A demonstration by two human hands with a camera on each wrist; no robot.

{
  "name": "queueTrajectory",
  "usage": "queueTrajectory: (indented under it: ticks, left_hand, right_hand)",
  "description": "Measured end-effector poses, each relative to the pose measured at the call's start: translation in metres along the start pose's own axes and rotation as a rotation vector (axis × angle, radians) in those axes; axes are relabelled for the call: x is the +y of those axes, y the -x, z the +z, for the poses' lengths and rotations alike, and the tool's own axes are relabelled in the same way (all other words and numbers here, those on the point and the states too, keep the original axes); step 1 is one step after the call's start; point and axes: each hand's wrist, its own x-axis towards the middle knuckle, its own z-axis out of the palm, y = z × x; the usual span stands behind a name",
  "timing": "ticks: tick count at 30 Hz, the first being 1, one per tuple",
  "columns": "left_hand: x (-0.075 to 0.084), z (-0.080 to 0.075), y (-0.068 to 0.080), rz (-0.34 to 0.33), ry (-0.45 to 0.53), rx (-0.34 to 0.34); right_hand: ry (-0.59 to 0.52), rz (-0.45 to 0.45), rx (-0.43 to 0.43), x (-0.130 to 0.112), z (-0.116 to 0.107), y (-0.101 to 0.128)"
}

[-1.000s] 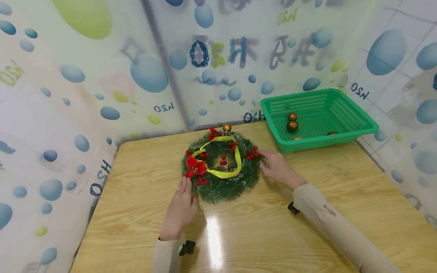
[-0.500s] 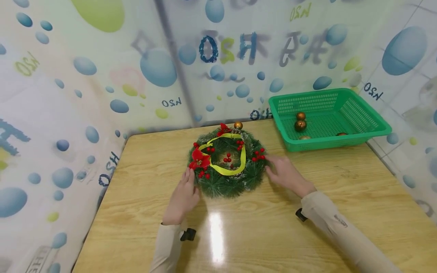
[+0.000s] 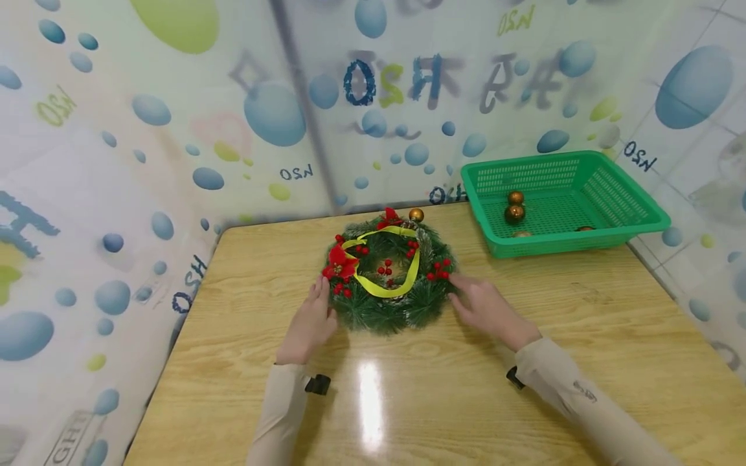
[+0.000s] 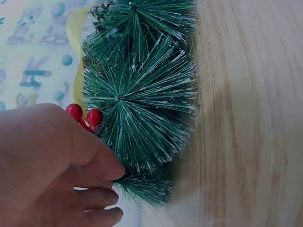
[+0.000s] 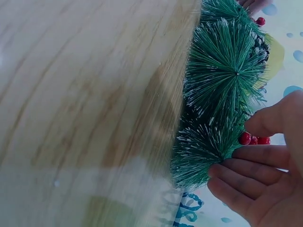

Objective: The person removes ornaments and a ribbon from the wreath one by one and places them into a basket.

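Both hands lie flat with fingers straight: left hand (image 3: 307, 323) and right hand (image 3: 489, 309) touch opposite sides of the wreath (image 3: 389, 275) on the counter (image 3: 583, 336).

mirrored "H2O" and "HSO" lettering on bubble-print curtain (image 3: 280, 129)

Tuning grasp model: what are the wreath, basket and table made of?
Wreath: stiff plastic needles, white-frosted tips, likely artificial. Basket: green moulded plastic, perforated mesh walls. Table: wood-grain top, glossy glare; possibly laminate.
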Motion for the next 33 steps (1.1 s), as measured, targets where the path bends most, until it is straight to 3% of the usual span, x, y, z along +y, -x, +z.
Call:
queueTrajectory:
  ticks: [23, 33]
  left_hand:
    - [-0.018, -0.010, -0.026, -0.001, 0.011, -0.011]
    - [-0.023, -0.013, -0.041, 0.002, 0.104, -0.042]
  right_hand:
    - [0.056, -0.087, 0.010, -0.029, 0.010, 0.014]
    - [0.027, -0.059, -0.005, -0.041, 0.013, 0.021]
